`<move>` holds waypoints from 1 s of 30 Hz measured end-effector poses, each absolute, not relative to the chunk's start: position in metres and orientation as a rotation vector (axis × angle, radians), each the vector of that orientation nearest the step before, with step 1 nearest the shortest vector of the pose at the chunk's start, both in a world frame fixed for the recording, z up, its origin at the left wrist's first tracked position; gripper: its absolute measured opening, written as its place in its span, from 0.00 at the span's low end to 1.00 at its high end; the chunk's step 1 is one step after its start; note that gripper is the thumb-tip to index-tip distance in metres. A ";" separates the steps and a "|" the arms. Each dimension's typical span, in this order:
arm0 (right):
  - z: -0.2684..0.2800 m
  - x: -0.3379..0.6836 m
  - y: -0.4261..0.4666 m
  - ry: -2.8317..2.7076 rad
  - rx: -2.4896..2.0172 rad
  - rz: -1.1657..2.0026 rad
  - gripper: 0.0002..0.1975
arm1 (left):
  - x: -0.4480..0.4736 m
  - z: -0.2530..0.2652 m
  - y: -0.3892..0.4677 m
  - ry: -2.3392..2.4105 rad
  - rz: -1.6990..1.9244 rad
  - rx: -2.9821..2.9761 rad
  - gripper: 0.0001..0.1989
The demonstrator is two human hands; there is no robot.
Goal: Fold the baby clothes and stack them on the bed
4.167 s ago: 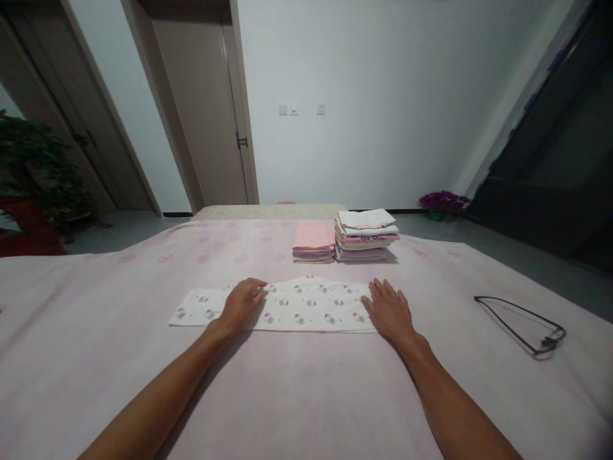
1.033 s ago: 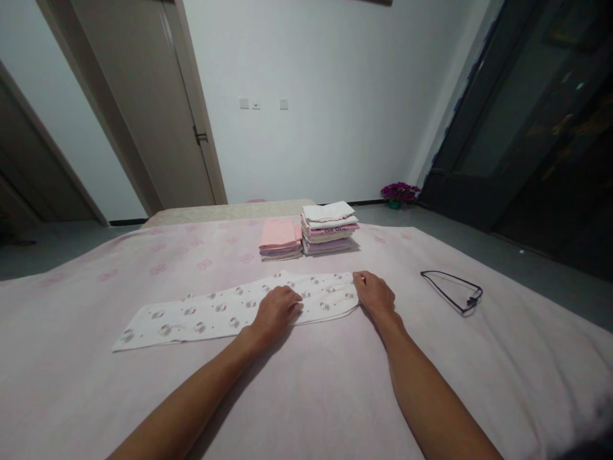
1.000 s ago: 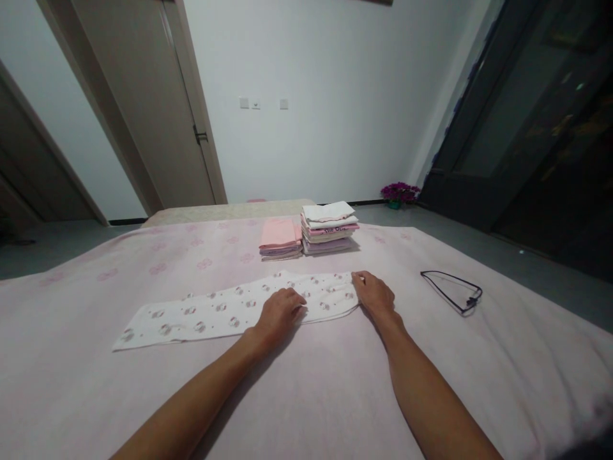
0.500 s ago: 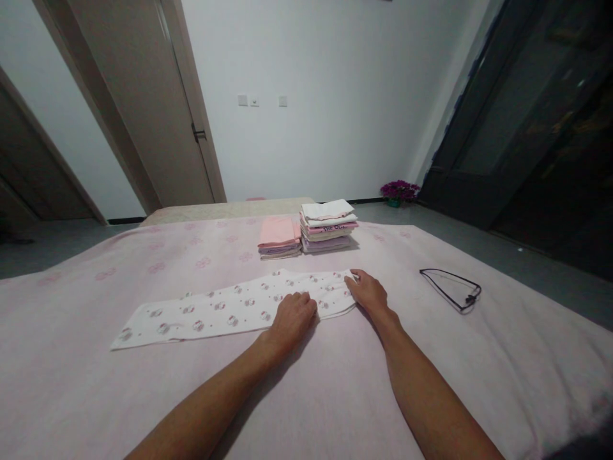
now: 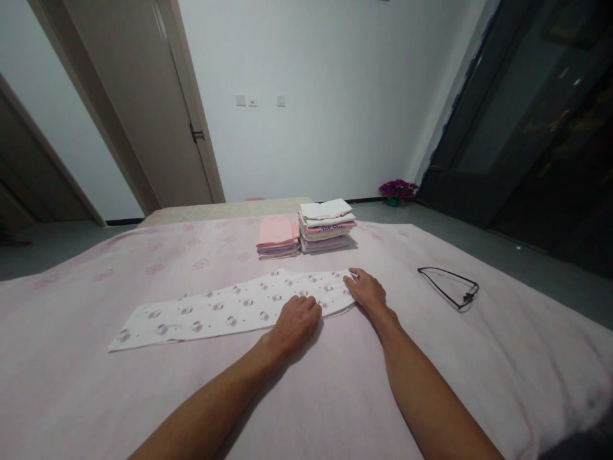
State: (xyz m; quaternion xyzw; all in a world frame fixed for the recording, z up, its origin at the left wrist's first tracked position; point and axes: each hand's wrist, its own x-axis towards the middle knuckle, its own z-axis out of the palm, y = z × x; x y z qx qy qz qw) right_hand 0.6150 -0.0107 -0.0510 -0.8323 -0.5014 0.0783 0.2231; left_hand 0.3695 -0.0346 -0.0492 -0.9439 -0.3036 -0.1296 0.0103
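Note:
White pants (image 5: 218, 306) with a small printed character pattern lie folded lengthwise into a long strip across the pink bedspread (image 5: 306, 396). Near their lower edge, right of the middle, rests my left hand (image 5: 297, 321), its fingers curled down over the fabric; the fingertips are partly hidden. My right hand (image 5: 366, 291) grips the right end at the waistband, thumb on top of the cloth. The leg ends stretch off to the left and lie flat.
Behind the pants stand a taller stack of folded clothes (image 5: 326, 227) and a lower stack with a pink top piece (image 5: 278, 236). Black-framed glasses (image 5: 449, 289) lie to the right. Purple flowers (image 5: 398, 190) stand on the floor by the wall.
My left hand has slid slightly to the right along the lower edge of the pants. My right hand stays at the waistband end. The view has shifted a little.

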 end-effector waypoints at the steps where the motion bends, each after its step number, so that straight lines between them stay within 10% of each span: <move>1: -0.051 0.615 -0.011 -1.394 -2.297 0.211 0.25 | 0.369 -0.051 -0.034 -0.936 -0.409 -2.951 0.07; 12: -0.050 0.623 -0.013 -1.406 -2.274 0.248 0.23 | 0.363 -0.058 -0.031 -0.906 -0.556 -2.988 0.07; 19: -0.034 0.581 -0.025 -1.765 -2.036 -0.336 0.22 | 0.358 -0.052 -0.032 -0.928 -0.702 -3.149 0.05; 30: -0.083 0.543 -0.005 -2.278 -1.996 -0.113 0.34 | 0.317 -0.053 -0.033 -0.963 -1.195 -3.427 0.09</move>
